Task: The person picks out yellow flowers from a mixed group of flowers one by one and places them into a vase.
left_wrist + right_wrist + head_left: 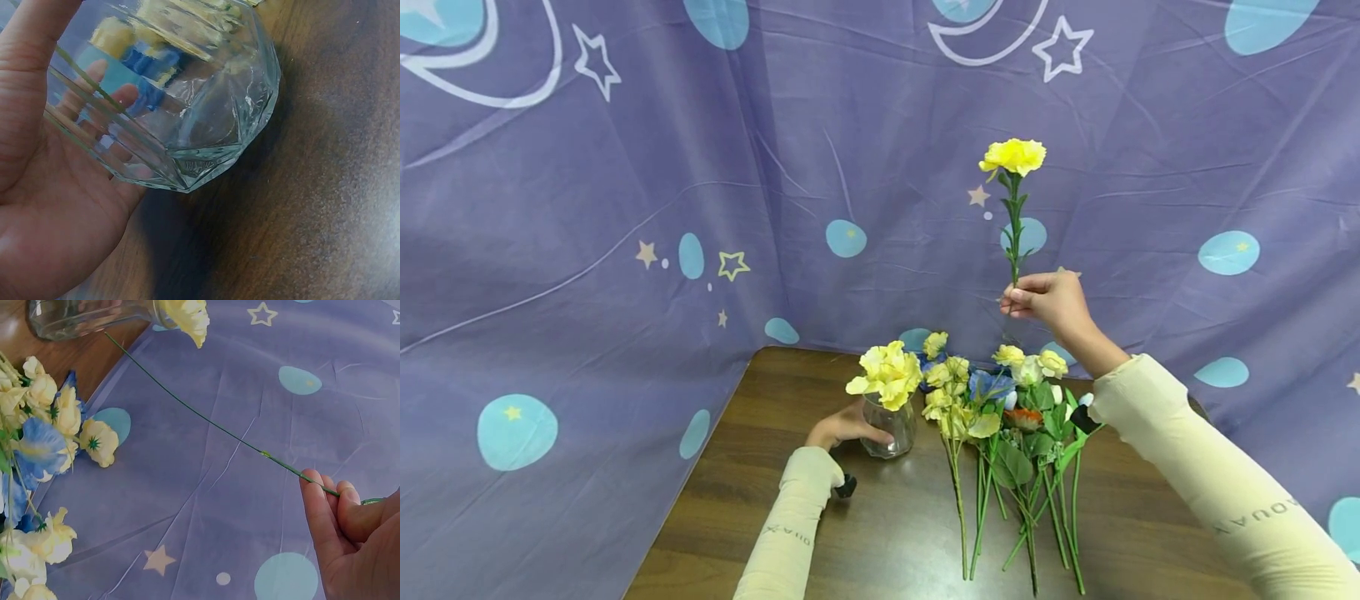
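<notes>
My left hand (842, 427) curls round the faceted clear glass vase (889, 427), palm and fingers wrapped against its side, so that grip is closed on the glass. The vase stands on the dark brown wood-grain surface (880, 533), near its far left part, and a ruffled pale yellow bloom (887, 375) rises out of its mouth. From the left wrist camera I see only the vase's angular lower body (206, 125) and thick base resting on the wood, with my fingertips showing distorted through the glass; the rim is cut off at the top.

Just right of the vase lies a loose bunch of artificial flowers (1000, 400), yellow, blue, white and one orange head, their thin green stems fanned toward me. The stems overlap so much that I cannot count them with any certainty, and my right sleeve (1195, 467) covers the bunch's right edge.

Farther off and higher, my right hand (1051, 302) pinches the thin green wire stem of a single yellow carnation (1014, 156) between thumb and fingers, holding it upright well above the surface. The right wrist camera shows what the head view hides: the bare stem (206, 419) running from my fingers (322, 500) down toward the vase.

Behind everything hangs a creased purple cloth backdrop (625, 208) printed with stars, moons and pale blue ovals.
</notes>
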{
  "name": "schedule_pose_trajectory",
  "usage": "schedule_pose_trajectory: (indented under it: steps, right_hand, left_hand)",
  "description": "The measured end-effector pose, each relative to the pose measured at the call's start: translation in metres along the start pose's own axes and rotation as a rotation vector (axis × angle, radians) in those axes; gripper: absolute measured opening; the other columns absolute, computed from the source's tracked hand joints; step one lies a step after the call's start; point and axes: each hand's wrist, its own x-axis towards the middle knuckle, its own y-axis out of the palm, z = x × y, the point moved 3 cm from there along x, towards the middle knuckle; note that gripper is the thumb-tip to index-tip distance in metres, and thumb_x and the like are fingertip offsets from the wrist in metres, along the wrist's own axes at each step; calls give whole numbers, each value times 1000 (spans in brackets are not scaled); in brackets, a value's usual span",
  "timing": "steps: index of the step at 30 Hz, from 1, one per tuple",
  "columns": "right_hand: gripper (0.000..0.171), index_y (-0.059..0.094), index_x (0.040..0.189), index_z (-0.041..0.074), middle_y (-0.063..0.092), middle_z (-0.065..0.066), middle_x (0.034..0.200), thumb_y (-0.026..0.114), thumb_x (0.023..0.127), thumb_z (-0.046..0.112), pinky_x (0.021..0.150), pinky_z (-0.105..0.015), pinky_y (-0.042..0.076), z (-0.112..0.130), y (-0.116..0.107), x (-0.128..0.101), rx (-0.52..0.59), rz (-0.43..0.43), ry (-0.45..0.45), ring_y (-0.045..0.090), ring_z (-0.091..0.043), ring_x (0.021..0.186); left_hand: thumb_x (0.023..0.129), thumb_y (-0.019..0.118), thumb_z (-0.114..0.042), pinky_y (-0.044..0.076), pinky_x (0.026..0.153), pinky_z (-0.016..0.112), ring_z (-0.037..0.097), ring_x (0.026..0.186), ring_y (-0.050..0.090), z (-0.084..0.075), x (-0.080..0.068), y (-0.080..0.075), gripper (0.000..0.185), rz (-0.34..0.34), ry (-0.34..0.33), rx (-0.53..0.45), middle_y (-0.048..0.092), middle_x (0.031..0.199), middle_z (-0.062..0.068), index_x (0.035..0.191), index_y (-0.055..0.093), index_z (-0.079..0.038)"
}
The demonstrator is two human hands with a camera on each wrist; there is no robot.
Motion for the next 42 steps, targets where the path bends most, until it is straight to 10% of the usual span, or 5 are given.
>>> schedule_pose_trajectory:
  steps: [42]
  right_hand:
    - [28,65,119,-18,78,-12,84,62,99,2,72,-28,63,33,56,26,-16,177,1,74,-9,69]
  left_hand:
    - [75,92,-31,24,123,62,43,155,18,-3,-4,0,130,10,-7,7,13,169,23,165,0,-12]
